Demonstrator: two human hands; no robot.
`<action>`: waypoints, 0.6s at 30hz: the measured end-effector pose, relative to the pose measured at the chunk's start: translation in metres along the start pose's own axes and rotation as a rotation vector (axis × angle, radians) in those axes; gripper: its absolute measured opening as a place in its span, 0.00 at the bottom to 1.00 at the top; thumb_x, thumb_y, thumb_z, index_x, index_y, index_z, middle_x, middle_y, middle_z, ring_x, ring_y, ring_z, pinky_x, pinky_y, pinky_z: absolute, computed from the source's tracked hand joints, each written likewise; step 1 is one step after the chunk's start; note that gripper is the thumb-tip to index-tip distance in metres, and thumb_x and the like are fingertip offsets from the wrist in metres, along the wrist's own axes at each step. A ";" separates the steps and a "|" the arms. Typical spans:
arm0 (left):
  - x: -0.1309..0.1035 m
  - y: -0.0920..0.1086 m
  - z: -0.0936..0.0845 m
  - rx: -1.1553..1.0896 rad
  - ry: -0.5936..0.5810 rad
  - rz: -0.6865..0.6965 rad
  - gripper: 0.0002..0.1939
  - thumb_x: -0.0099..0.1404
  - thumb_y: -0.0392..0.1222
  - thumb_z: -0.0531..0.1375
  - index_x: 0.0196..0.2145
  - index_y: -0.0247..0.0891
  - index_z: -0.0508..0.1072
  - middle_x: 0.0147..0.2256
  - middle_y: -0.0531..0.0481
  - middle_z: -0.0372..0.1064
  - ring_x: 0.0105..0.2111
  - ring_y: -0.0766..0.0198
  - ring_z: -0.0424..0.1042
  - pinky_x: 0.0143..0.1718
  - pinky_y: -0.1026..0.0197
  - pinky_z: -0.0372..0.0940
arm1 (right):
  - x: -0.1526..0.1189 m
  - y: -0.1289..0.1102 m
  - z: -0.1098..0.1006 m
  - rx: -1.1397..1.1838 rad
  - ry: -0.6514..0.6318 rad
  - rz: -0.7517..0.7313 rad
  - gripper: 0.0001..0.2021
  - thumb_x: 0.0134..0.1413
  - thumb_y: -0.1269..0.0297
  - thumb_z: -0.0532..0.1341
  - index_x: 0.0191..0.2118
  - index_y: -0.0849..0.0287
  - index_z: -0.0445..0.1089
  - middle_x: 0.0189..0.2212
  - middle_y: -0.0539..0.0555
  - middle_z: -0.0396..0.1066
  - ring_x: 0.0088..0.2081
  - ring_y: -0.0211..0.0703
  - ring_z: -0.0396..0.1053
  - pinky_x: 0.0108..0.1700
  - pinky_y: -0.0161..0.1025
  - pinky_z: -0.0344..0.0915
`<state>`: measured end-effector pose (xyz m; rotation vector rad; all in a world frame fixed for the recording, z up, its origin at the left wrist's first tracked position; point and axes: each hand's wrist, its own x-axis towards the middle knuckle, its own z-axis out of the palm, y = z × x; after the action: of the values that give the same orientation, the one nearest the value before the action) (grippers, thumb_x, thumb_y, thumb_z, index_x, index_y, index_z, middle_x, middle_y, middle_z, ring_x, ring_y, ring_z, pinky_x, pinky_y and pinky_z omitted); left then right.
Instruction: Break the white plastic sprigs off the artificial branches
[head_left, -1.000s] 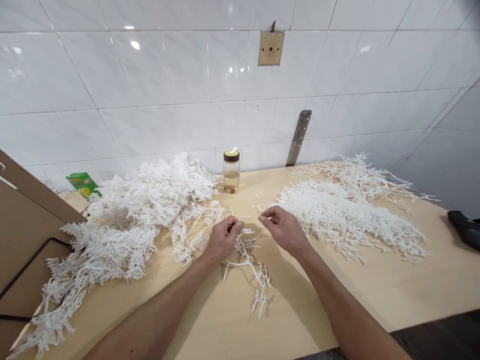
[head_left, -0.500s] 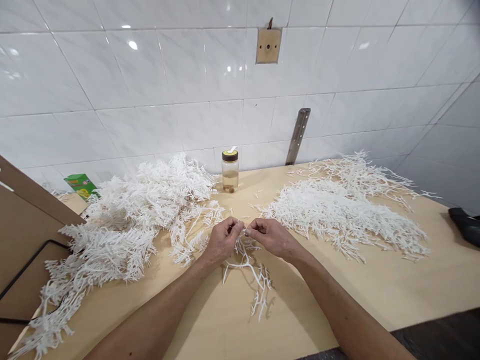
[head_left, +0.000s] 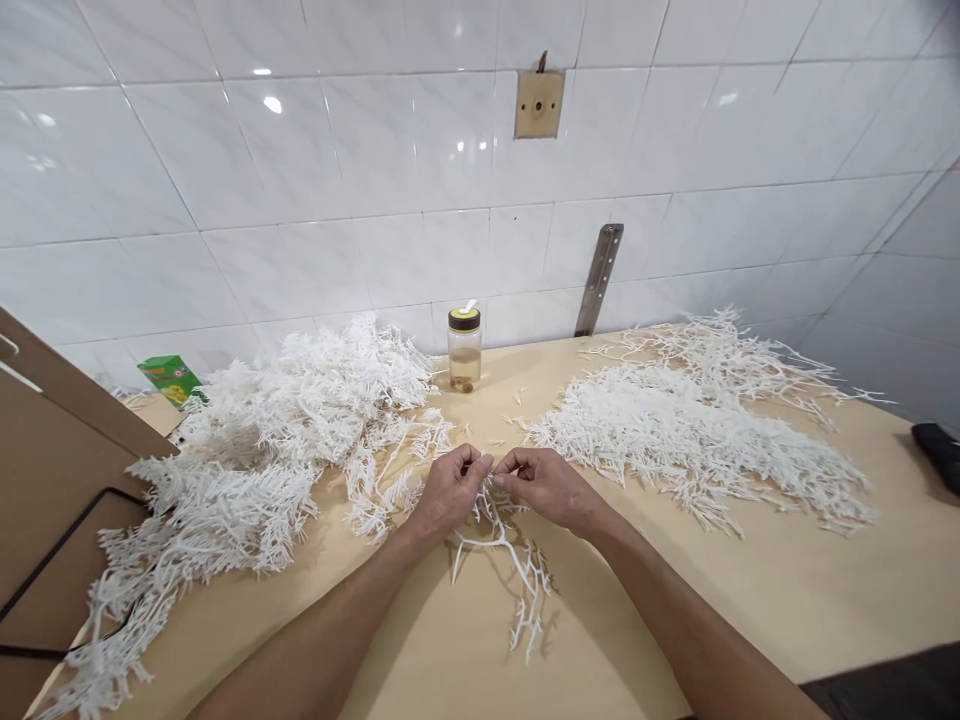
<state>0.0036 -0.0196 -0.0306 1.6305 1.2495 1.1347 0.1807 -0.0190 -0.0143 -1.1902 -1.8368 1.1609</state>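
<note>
Centrally, 1 branched white sprig [head_left: 504,542] hangs below the left hand [head_left: 454,488], its thumb and forefinger pinching the top. The right hand [head_left: 546,487] meets it there, fingertips pressed together, between 2 white piles [head_left: 300,410]

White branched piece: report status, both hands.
Left hand pinching white branched piece at its top. Right hand fingertips at same spot. Jar stands beyond, clear of both hands.
</note>
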 end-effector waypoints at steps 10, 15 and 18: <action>0.003 -0.003 0.004 0.088 0.046 -0.025 0.16 0.60 0.50 0.57 0.21 0.38 0.63 0.20 0.57 0.57 0.23 0.67 0.56 0.26 0.64 0.53 | -0.002 0.000 0.006 -0.286 0.082 -0.181 0.07 0.55 0.64 0.57 0.29 0.56 0.69 0.28 0.51 0.70 0.30 0.41 0.65 0.34 0.38 0.59; 0.014 -0.009 0.000 0.131 0.173 -0.028 0.15 0.59 0.49 0.57 0.20 0.39 0.61 0.19 0.57 0.56 0.23 0.67 0.55 0.27 0.63 0.51 | -0.010 -0.012 0.010 -0.262 -0.102 -0.261 0.07 0.56 0.66 0.58 0.28 0.56 0.69 0.29 0.51 0.71 0.31 0.40 0.65 0.34 0.37 0.59; 0.015 -0.011 -0.005 0.070 0.154 -0.009 0.16 0.59 0.51 0.57 0.21 0.39 0.62 0.19 0.57 0.55 0.23 0.68 0.55 0.26 0.64 0.52 | -0.009 -0.011 0.001 -0.203 -0.055 -0.228 0.09 0.57 0.60 0.58 0.29 0.57 0.70 0.28 0.52 0.72 0.31 0.41 0.67 0.34 0.37 0.61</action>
<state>-0.0027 -0.0022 -0.0365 1.6112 1.4072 1.2424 0.1794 -0.0300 -0.0051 -1.0316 -2.1103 0.9049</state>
